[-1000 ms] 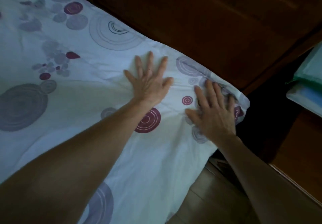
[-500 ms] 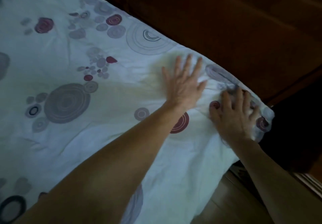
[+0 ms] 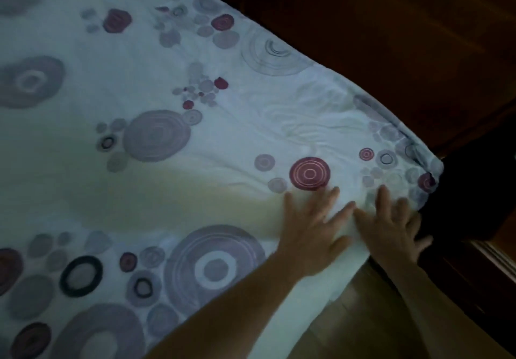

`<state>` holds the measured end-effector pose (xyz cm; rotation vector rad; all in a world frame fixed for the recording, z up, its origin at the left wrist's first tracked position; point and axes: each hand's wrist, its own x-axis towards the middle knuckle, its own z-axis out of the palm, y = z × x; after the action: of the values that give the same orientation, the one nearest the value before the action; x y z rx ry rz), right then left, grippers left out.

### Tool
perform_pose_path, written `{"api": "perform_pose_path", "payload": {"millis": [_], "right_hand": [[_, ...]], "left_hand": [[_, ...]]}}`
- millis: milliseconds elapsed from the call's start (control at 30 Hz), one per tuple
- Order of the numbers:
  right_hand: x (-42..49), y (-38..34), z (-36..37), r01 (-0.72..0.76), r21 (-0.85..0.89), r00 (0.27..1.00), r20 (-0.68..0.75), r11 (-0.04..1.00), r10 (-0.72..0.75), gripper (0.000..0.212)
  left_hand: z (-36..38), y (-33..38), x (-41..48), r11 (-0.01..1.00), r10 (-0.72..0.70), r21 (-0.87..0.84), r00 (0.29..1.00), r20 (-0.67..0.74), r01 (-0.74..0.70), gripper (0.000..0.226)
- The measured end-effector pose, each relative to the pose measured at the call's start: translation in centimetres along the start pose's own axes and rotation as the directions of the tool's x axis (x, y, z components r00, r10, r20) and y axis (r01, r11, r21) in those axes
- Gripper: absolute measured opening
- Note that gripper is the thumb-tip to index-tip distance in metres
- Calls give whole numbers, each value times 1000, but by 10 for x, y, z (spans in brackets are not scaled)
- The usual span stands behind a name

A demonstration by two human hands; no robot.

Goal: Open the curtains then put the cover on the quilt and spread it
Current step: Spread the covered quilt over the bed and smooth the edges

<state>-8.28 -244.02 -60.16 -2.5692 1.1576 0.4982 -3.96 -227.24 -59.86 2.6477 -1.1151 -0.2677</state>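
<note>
Quilt in its white cotton cover printed with grey and maroon circles (image 3: 195,141) lies spread over the bed, reaching from the far left of the view to a corner (image 3: 430,174) at the right, where it ends just beside the dark brown wooden furniture (image 3: 391,37). We have both hands flat on it near that corner: our left hand (image 3: 310,233) presses down with straight, spread fingers just below a maroon ringed circle, and our right hand (image 3: 391,227) lies beside it at the near edge, fingers likewise straight, neither one clasping any fabric. The picture is blurred around the hands, so we cannot tell whether the right fingertips hook over the hem. We judge the quilt soft, limp and fairly light, prone to bunching inside the cover; fine wrinkles show above the hands. For shifting it we would pinch cover and filling together at the corner or along the hem, since flat palms only slide the thin top layer. Below the edge, pale wooden floorboards (image 3: 363,317) show.
</note>
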Motion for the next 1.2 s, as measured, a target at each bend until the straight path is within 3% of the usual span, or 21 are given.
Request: {"api": "perform_pose_path", "payload": {"millis": [67,133,200,267,400,533,600,667,767,833,900,1000,1200], "right_hand": [[-16,-30,-4,45,2,993,-107,999,-44,75],[-37,-80,-2,223,22,963,-158,975,-217,74],[-68,-129,8,426,5,899,-114,905,-422,77],[-97,-153,24,551,-85,833,-7,830,-553,81],[-121,-106,45,513,-206,856,196,833,-479,82],[-137,-78,31,314,-185,942,182,931,-282,87],[-148,-104,31,317,-247,948,74,916,-309,86],[-168,-151,44,444,-217,893,29,869,-449,82],[-211,-217,78,649,-107,761,84,753,-644,77],[-237,-232,101,707,-69,704,149,703,-694,69],[-252,-219,116,721,-92,689,204,687,-695,67],[-269,-170,120,682,-207,730,248,701,-637,83],[-328,-86,111,512,-202,845,294,835,-447,88]], "left_hand": [[-11,-11,-20,991,-127,-48,990,-68,124,61],[-27,-45,-40,936,-349,-19,923,-159,351,63],[-37,-92,-66,836,-538,27,827,-165,549,64],[-35,-120,-95,774,-623,62,776,-101,630,67],[-8,-83,-147,860,-509,20,860,22,509,74],[-11,-41,-178,908,-385,-178,923,1,379,72],[-27,-61,-183,865,-485,-194,869,-96,462,67],[-42,-100,-192,785,-618,-158,776,-127,599,69],[-51,-161,-216,630,-777,-104,623,-91,770,68],[-45,-176,-241,579,-814,-30,576,-69,815,67],[-34,-168,-269,602,-797,43,603,-38,798,70],[-17,-129,-311,675,-738,35,675,9,737,75],[-6,-43,-367,776,-590,-223,804,76,590,75]]}}
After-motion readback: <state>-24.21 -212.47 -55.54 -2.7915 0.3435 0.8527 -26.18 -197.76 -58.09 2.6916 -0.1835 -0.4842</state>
